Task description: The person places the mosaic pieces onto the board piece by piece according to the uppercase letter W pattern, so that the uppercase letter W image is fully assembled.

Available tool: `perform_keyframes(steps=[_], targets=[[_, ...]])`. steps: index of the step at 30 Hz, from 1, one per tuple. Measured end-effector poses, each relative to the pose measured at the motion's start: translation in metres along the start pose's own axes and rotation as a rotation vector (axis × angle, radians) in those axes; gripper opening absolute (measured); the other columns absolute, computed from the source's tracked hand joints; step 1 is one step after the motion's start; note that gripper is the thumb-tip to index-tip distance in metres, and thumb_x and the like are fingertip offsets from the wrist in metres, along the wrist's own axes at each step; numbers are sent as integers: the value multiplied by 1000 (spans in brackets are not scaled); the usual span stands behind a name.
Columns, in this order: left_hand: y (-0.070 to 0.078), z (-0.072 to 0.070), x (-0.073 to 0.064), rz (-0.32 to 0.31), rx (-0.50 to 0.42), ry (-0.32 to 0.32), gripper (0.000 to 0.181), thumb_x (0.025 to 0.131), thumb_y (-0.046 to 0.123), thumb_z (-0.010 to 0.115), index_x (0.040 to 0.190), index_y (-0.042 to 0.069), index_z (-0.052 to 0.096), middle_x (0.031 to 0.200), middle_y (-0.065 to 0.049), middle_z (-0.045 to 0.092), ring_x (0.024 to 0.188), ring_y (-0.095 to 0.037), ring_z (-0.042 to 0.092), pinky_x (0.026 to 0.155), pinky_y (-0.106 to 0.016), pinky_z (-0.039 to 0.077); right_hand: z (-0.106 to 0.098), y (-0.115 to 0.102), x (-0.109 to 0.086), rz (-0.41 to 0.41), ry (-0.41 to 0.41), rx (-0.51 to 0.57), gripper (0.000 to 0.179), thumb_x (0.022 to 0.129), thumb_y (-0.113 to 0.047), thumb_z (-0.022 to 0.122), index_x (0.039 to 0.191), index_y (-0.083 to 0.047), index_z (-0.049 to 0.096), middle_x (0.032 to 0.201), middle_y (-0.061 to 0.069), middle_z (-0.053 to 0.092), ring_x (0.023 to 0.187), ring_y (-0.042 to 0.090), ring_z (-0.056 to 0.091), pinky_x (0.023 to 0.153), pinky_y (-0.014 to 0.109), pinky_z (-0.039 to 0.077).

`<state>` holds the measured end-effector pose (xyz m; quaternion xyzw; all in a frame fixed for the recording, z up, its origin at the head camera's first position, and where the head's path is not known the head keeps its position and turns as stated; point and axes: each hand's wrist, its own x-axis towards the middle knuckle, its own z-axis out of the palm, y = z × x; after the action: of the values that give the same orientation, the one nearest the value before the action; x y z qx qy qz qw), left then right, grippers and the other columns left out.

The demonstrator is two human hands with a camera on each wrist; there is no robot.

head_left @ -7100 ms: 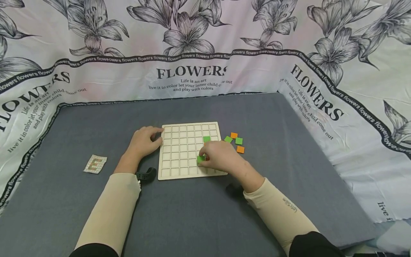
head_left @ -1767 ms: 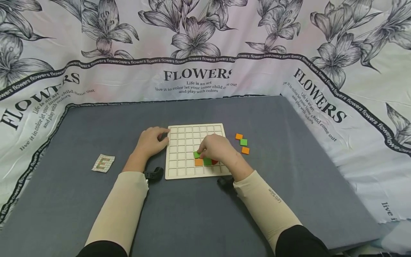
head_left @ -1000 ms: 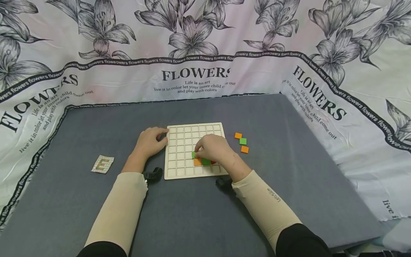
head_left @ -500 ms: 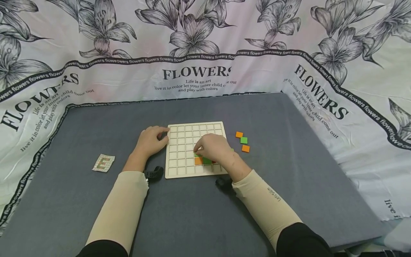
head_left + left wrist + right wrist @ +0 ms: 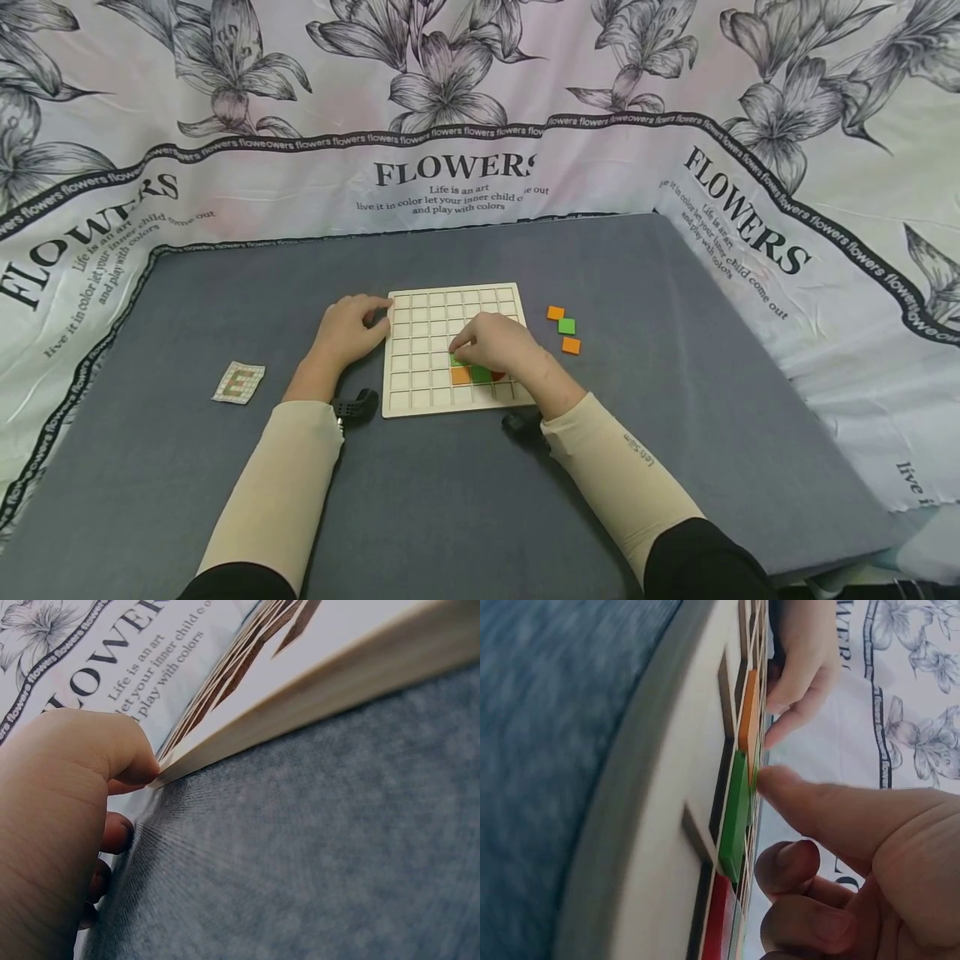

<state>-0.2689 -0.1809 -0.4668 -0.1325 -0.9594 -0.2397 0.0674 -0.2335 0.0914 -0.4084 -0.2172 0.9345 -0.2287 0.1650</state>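
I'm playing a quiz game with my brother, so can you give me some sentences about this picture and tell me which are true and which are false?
1. The left hand touches the edge of the board. True.

2. All three loose tiles beside the board are green. False: only one loose green tile is there; a loose orange tile lies farther from the person and another orange tile lies nearer.

3. The right hand is over the board. True.

4. The card with the letter E is lying on the board. False: the card lies on the gray cloth, to the left of the left hand.

5. On the board, a red piece sits next to a green tile. True.
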Motion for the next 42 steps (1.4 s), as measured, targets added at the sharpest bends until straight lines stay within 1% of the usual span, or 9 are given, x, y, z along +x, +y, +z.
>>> perform_keyframes(steps=[4,9,15,17,21,24,27,34,42], targets=[[-2,0,0,0,0,4,43,98,26,57,137,12,68,76,-6,48,74,-25,42,75,-43,29,-1,-1,1,14,-5,-4,20,99,-22,69,114,-23,82,114,-5,75,79,12,58,70,29,46],[-2,0,0,3,-1,8,43,98,25,57,137,12,68,75,-6,47,73,-25,42,75,-43,30,-5,-1,-2,-56,-55,-90,25,101,-21,65,122,-24,79,120,-4,73,62,13,52,64,30,43],[1,-2,1,10,-7,12,43,97,25,56,136,11,69,73,-5,47,73,-25,43,75,-43,30,-25,3,-11,-70,-111,-119,39,106,-21,53,143,-25,65,137,-2,64,74,14,53,74,33,43],[2,-3,2,12,-9,12,43,97,25,56,136,11,69,73,-6,47,72,-26,43,74,-43,30,-38,10,-15,-31,-74,-70,45,106,-20,50,150,-23,57,128,5,67,73,16,51,71,36,43],[3,-4,4,13,-6,9,44,97,25,56,136,12,69,73,-5,48,72,-25,43,75,-42,31,-62,37,-24,141,109,-24,45,105,-19,50,150,-13,55,112,15,65,77,26,57,71,43,47],[3,-5,5,11,-5,8,44,97,26,56,136,12,69,74,-5,48,73,-25,44,75,-43,31,-72,66,-31,324,196,-64,41,103,-19,57,142,-7,62,129,20,62,103,35,61,82,49,50],[3,-5,5,10,-6,9,44,96,25,56,136,11,69,74,-5,48,72,-25,44,76,-43,31,-74,93,-36,441,181,-26,40,100,-21,64,136,-5,64,141,22,56,116,39,58,92,54,48],[0,-3,3,9,-6,1,43,97,25,56,136,12,69,74,-5,48,74,-25,44,76,-43,31,-74,120,-41,436,155,79,44,92,-32,75,127,-6,68,135,20,59,110,38,57,93,55,46],[-1,-1,1,-1,-18,3,43,98,25,55,136,12,69,73,-6,46,73,-26,42,77,-44,30,-64,124,-27,406,175,27,35,91,-33,76,116,-9,73,122,15,65,98,33,59,86,51,47]])
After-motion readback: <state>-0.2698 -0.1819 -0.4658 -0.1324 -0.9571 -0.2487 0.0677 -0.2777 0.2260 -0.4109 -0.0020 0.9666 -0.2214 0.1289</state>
